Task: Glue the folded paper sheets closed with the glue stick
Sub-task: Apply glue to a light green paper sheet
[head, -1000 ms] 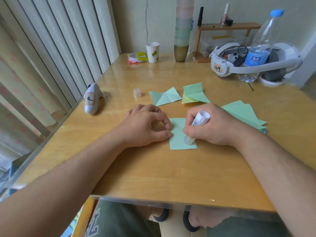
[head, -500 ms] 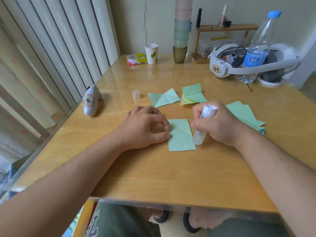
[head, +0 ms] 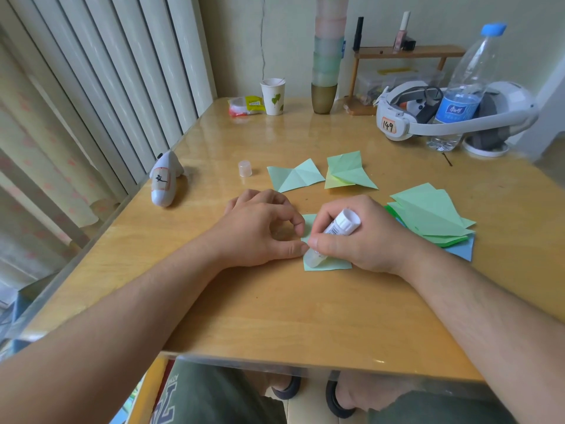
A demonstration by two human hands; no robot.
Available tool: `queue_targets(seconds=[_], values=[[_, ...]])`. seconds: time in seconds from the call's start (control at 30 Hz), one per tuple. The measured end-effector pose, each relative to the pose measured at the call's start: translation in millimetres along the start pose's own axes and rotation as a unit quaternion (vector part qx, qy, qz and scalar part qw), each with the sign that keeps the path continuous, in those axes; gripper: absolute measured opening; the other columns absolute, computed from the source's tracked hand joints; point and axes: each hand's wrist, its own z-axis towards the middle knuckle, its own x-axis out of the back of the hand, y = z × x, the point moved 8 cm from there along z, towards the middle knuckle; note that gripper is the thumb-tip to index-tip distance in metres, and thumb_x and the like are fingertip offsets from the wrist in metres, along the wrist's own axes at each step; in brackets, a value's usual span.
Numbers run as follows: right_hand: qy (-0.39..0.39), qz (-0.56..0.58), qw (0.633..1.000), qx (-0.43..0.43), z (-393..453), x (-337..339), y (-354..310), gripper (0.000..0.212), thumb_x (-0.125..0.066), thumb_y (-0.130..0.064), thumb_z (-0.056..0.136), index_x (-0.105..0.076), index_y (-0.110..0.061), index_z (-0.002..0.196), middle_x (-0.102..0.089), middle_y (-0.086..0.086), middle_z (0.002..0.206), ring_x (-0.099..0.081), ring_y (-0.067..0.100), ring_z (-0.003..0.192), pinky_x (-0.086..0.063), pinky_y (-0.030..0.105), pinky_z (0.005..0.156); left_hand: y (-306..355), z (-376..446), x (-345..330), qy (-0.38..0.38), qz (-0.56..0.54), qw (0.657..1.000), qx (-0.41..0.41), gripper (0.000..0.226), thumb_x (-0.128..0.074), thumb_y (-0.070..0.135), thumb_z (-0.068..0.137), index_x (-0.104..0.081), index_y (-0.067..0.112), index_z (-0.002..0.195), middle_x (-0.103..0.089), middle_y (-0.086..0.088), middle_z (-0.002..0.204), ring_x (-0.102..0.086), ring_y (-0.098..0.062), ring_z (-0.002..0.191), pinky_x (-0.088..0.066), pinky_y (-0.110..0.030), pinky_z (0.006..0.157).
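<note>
While the glue stick bears on the paper: both hands meet over one folded sheet near the table's middle.

Right hand: the right hand (head: 360, 237) has fingers and thumb curled round the glue stick (head: 331, 237), gripping it mid-barrel.

Left hand: the left hand (head: 260, 229) rests on the table with fingers loosely curled, forefinger and thumb tips on the sheet's left edge, pinning it; it grips nothing that I can see.

Task thing: the pale green folded sheet (head: 330, 264) lies flat between and under the two hands, mostly hidden by them.

Key relation: the stick's long axis slants from its white base, up and to the right, down to its clear tip at the sheet's lower left, just beside the left thumb. The right hand is the one working; the next stroke, I judge, runs across the sheet away from the left thumb.

Cap: the clear cap (head: 245, 168) stands apart, beyond the left hand.

Other paper: two opened folded pieces (head: 295, 177) (head: 348, 174) lie farther off; a fanned stack of green sheets (head: 428, 215) lies to the right.

Writing: a barcode-like print on the stick, unreadable; "149" on the white headset (head: 394, 123); a blue label on the water bottle (head: 458, 108), too small to read.
</note>
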Motion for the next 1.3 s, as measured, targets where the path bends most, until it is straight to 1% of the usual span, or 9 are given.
queue_targets(seconds=[0.23,0.43,0.6,0.7,0.93,1.0,1.13,1.23,1.3], values=[[-0.002,-0.041,0.999,-0.005,0.2,-0.3,-3.3,0.015,-0.076,-0.034,0.075,-0.069,-0.022,0.070,-0.060,-0.009,0.065,-0.051,0.005,0.064,-0.039,0.022,0.058,0.7,-0.4,1.1,0.001,-0.003,1.000,-0.001,0.045,-0.060,0.086,0.067,-0.062,0.057,0.101,-0.045,0.030,0.120,-0.033,-0.014,0.126,-0.026,-0.049,0.116],[-0.007,-0.070,0.997,-0.025,0.0,8.4,-0.8,0.019,-0.073,-0.038,0.071,-0.065,-0.021,0.066,-0.063,0.004,0.068,-0.049,0.007,0.061,-0.040,0.028,0.057,1.0,-1.1,1.8,0.007,-0.005,1.000,0.002,0.035,-0.069,0.076,0.073,-0.063,0.055,0.101,-0.045,0.029,0.121,-0.033,-0.014,0.126,-0.025,-0.047,0.117],[-0.002,-0.091,0.994,-0.055,-1.6,23.8,9.8,0.018,-0.071,-0.034,0.070,-0.061,-0.022,0.061,-0.050,-0.009,0.058,-0.043,0.007,0.057,-0.036,0.030,0.057,1.2,-1.6,1.7,0.002,-0.008,1.000,0.004,0.033,-0.071,0.075,0.075,-0.062,0.056,0.101,-0.045,0.029,0.122,-0.033,-0.014,0.128,-0.024,-0.047,0.117],[0.006,-0.097,0.993,-0.062,-2.3,29.2,14.6,0.019,-0.070,-0.035,0.069,-0.059,-0.021,0.061,-0.049,-0.006,0.059,-0.042,0.010,0.058,-0.036,0.031,0.057,1.6,-1.7,2.1,0.003,-0.006,1.000,0.003,0.031,-0.072,0.073,0.076,-0.063,0.056,0.100,-0.044,0.030,0.122,-0.033,-0.014,0.128,-0.024,-0.048,0.118],[0.016,-0.074,0.996,-0.046,-0.8,28.9,14.2,0.022,-0.063,-0.023,0.066,-0.047,-0.012,0.057,-0.038,0.005,0.057,-0.035,0.014,0.058,-0.030,0.034,0.057,2.4,-1.8,3.0,0.008,-0.008,1.000,0.006,0.031,-0.074,0.071,0.076,-0.064,0.054,0.099,-0.045,0.030,0.122,-0.032,-0.014,0.128,-0.024,-0.046,0.118],[0.030,0.000,0.999,-0.035,-1.9,32.7,11.0,0.026,-0.061,-0.016,0.066,-0.040,-0.013,0.051,-0.034,-0.004,0.050,-0.031,0.012,0.054,-0.026,0.028,0.053,2.4,-2.1,2.8,0.005,-0.008,1.000,0.005,0.031,-0.073,0.072,0.077,-0.064,0.054,0.100,-0.045,0.030,0.122,-0.032,-0.014,0.128,-0.023,-0.045,0.118],[0.060,0.109,0.992,0.001,-0.7,32.3,3.8,0.027,-0.063,-0.012,0.070,-0.045,-0.014,0.050,-0.038,-0.002,0.051,-0.033,0.014,0.054,-0.027,0.027,0.053,2.5,-2.0,2.8,0.008,-0.004,1.000,0.001,0.029,-0.072,0.072,0.078,-0.063,0.054,0.100,-0.045,0.029,0.122,-0.032,-0.014,0.127,-0.023,-0.045,0.117],[0.051,0.082,0.995,0.010,1.6,18.3,0.7,0.021,-0.069,-0.019,0.074,-0.057,-0.011,0.058,-0.052,0.016,0.060,-0.044,0.014,0.059,-0.034,0.027,0.056,3.0,-1.9,2.7,0.011,-0.005,1.000,0.001,0.028,-0.074,0.070,0.079,-0.063,0.055,0.100,-0.045,0.030,0.121,-0.032,-0.014,0.127,-0.023,-0.042,0.115],[0.030,0.046,0.998,0.009,1.9,8.5,-0.9,0.018,-0.072,-0.024,0.074,-0.063,-0.014,0.062,-0.061,0.015,0.067,-0.051,0.011,0.062,-0.039,0.026,0.058,3.2,-2.0,3.2,0.011,-0.005,1.000,-0.001,0.026,-0.074,0.068,0.081,-0.064,0.055,0.101,-0.045,0.029,0.121,-0.032,-0.014,0.128,-0.023,-0.042,0.115]])
